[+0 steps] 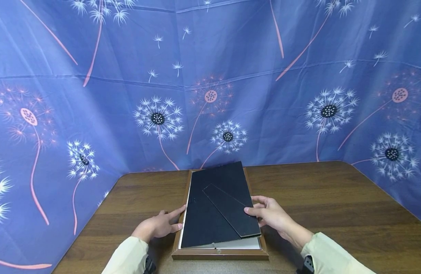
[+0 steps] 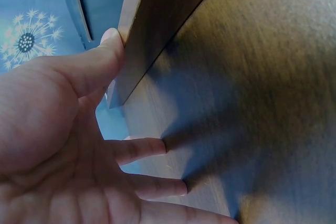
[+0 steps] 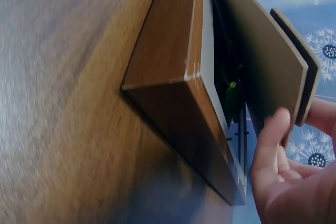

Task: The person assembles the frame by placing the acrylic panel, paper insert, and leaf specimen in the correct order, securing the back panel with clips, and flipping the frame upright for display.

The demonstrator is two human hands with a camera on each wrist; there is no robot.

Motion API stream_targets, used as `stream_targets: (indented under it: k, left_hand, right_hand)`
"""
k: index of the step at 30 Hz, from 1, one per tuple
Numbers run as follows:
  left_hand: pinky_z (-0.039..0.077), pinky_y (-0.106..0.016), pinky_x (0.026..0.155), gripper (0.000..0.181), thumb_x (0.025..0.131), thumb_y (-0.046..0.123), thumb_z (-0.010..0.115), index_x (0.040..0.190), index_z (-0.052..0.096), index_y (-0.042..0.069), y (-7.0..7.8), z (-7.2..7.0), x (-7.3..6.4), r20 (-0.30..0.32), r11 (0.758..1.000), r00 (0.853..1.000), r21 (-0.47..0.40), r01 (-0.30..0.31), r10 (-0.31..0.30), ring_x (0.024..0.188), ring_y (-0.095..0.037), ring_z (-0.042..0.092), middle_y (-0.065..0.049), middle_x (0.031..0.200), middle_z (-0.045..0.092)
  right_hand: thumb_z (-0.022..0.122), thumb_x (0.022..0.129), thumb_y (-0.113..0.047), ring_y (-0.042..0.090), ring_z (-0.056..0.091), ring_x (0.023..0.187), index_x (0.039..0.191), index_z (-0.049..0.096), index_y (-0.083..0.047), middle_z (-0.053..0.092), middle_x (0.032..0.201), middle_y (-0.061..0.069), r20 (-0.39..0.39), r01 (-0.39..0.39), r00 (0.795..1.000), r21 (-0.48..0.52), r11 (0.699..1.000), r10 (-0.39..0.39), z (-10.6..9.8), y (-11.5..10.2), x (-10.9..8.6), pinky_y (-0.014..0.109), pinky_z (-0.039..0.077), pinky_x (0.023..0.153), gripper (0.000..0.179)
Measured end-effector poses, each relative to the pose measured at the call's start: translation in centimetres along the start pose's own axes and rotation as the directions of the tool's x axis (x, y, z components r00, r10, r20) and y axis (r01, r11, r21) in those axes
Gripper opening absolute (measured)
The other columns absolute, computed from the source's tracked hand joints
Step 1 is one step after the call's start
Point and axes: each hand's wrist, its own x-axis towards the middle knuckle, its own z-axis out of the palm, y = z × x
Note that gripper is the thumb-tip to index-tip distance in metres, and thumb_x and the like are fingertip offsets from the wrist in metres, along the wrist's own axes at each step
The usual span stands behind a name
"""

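A brown wooden picture frame (image 1: 218,255) lies back side up on the table. Its black backing board (image 1: 213,213), with a long stand flap (image 1: 227,211) on it, sits askew and tilts up along its right edge. My right hand (image 1: 270,215) pinches that raised edge, thumb on top. The right wrist view shows the board's tan underside (image 3: 268,51) lifted off the frame, a dark gap between them. My left hand (image 1: 159,225) touches the frame's left side with thumb and index finger; in the left wrist view its other fingers (image 2: 142,150) reach straight to the tabletop.
The wood-grain table (image 1: 333,201) extends to both sides of the frame. A blue cloth (image 1: 265,114) printed with dandelions hangs behind the table and along its sides. White paper or mat (image 1: 246,243) shows inside the frame below the board.
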Motion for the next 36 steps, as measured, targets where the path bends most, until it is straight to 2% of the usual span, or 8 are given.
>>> stream_targets:
  k: [5, 9, 12, 16, 23, 27, 30, 36]
  left_hand:
    - [0.036, -0.073, 0.100, 0.065, 0.099, 0.035, 0.066, 0.157, 0.040, 0.023, -0.03, -0.01, 0.05, 0.007, 1.000, 1.000, 0.002, 0.002, -0.002, 0.124, -0.066, 0.045, -0.042, 0.143, 0.038]
    - [0.035, -0.074, 0.100, 0.064, 0.099, 0.035, 0.066, 0.157, 0.040, 0.024, -0.03, -0.02, 0.04, 0.005, 1.000, 1.000, -0.008, 0.004, -0.004, 0.126, -0.066, 0.044, -0.042, 0.144, 0.037]
    - [0.034, -0.075, 0.100, 0.064, 0.099, 0.035, 0.066, 0.157, 0.040, 0.025, -0.05, -0.01, -0.06, 0.004, 1.000, 1.000, -0.019, 0.012, -0.012, 0.127, -0.066, 0.042, -0.041, 0.145, 0.036]
    - [0.034, -0.075, 0.100, 0.065, 0.099, 0.035, 0.066, 0.158, 0.039, 0.025, -0.04, 0.01, -0.14, 0.014, 0.999, 1.000, -0.028, 0.020, -0.020, 0.128, -0.066, 0.041, -0.041, 0.146, 0.035]
    - [0.034, -0.075, 0.101, 0.065, 0.099, 0.036, 0.065, 0.157, 0.039, 0.024, -0.03, 0.05, -0.02, 0.010, 1.000, 1.000, -0.019, 0.008, -0.008, 0.127, -0.067, 0.041, -0.043, 0.145, 0.034]
    - [0.036, -0.073, 0.101, 0.066, 0.099, 0.036, 0.065, 0.158, 0.038, 0.023, -0.02, 0.07, 0.12, 0.016, 1.000, 1.000, -0.006, 0.007, -0.007, 0.125, -0.066, 0.044, -0.042, 0.144, 0.036]
    - [0.036, -0.072, 0.101, 0.066, 0.100, 0.035, 0.064, 0.158, 0.037, 0.023, 0.00, 0.09, 0.19, 0.024, 1.000, 1.000, -0.006, 0.009, -0.009, 0.125, -0.066, 0.045, -0.042, 0.144, 0.036]
    - [0.035, -0.073, 0.101, 0.065, 0.100, 0.034, 0.064, 0.158, 0.038, 0.024, -0.02, 0.04, 0.20, 0.027, 1.000, 1.000, -0.013, 0.017, -0.017, 0.125, -0.066, 0.044, -0.042, 0.145, 0.035]
  right_hand:
    - [0.076, 0.091, -0.019, 0.020, 0.056, 0.091, 0.141, 0.047, 0.014, 0.060, 0.116, 0.014, -0.025, -0.003, 1.000, -0.096, 0.995, 0.001, -0.26, -0.13, 0.04, 0.032, 0.046, 0.064, 0.066]
    - [0.077, 0.090, -0.018, 0.019, 0.053, 0.087, 0.140, 0.046, 0.017, 0.057, 0.105, 0.010, -0.016, -0.006, 1.000, -0.131, 0.991, 0.004, -0.17, -0.11, 0.21, 0.030, 0.044, 0.061, 0.068]
    - [0.078, 0.089, -0.018, 0.020, 0.055, 0.091, 0.139, 0.047, 0.017, 0.058, 0.105, 0.009, -0.024, -0.013, 1.000, -0.166, 0.986, 0.009, -0.03, -0.02, 0.33, 0.031, 0.047, 0.063, 0.068]
    - [0.079, 0.089, -0.019, 0.023, 0.059, 0.102, 0.137, 0.051, 0.016, 0.063, 0.119, 0.016, -0.040, -0.017, 0.999, -0.203, 0.979, 0.009, 0.02, 0.04, 0.33, 0.037, 0.052, 0.068, 0.066]
    - [0.081, 0.086, -0.018, 0.020, 0.055, 0.091, 0.137, 0.053, 0.014, 0.058, 0.101, 0.007, -0.039, -0.019, 0.999, -0.222, 0.975, 0.010, -0.08, -0.06, 0.33, 0.035, 0.048, 0.068, 0.066]
    - [0.081, 0.085, -0.014, 0.016, 0.045, 0.068, 0.139, 0.047, 0.018, 0.052, 0.082, 0.002, -0.012, 0.025, 1.000, -0.246, 0.969, -0.029, -0.04, 0.11, 0.46, 0.027, 0.036, 0.056, 0.071]
    - [0.081, 0.084, -0.012, 0.014, 0.035, 0.059, 0.140, 0.044, 0.020, 0.049, 0.075, 0.000, 0.001, 0.041, 0.999, -0.248, 0.968, -0.043, 0.02, 0.23, 0.55, 0.026, 0.027, 0.051, 0.074]
    - [0.082, 0.084, -0.013, 0.017, 0.045, 0.072, 0.140, 0.049, 0.014, 0.052, 0.084, 0.003, -0.012, 0.012, 1.000, -0.285, 0.958, -0.016, 0.03, 0.09, 0.67, 0.030, 0.034, 0.060, 0.071]
